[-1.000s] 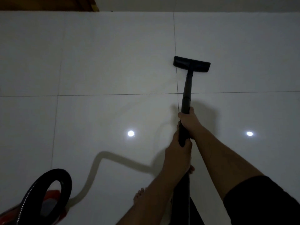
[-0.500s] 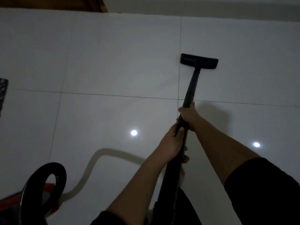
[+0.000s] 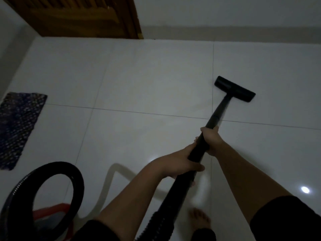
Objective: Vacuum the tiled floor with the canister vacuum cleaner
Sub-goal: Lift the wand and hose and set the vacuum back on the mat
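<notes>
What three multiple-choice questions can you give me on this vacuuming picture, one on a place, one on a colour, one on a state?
1. Where does the woven rug lie? A far left; B far right; C centre.
2. What colour is the floor head? A red; B white; C black.
3. How is the wand held? A by one hand; B by both hands; C by neither.
Answers: A, the rug sits at the picture's left edge; C, the head is black against pale tile; B, the left hand and right hand both grip the wand.
</notes>
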Available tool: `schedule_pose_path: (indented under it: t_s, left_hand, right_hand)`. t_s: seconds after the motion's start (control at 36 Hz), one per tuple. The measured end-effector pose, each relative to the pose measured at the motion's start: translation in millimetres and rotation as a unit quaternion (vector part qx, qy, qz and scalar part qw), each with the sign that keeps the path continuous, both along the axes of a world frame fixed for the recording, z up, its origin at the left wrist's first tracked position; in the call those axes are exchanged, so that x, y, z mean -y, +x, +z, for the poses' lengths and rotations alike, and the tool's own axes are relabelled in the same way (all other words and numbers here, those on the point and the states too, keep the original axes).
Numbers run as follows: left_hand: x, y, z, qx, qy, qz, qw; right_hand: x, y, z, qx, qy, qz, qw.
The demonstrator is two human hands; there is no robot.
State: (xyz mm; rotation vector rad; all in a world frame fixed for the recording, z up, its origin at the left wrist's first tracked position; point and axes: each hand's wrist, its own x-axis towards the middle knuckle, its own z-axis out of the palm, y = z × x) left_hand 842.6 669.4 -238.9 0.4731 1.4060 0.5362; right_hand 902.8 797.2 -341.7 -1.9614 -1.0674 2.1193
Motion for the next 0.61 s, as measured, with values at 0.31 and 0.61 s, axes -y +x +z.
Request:
schedule_pose_path:
  t_s: [0.31,0.61]
  left_hand:
    - [-40,-76,-24,-0.180,-0.045,-0.114,0.976]
    - [-31,-80,-3,-0.518,-0.035,-0.253,0.816]
  right_hand:
    - [-26,-69,-35,-0.146,0.016,-0.087,0.985]
    - [-10,-88,-43,-0.355,0.018,-0.135,0.925]
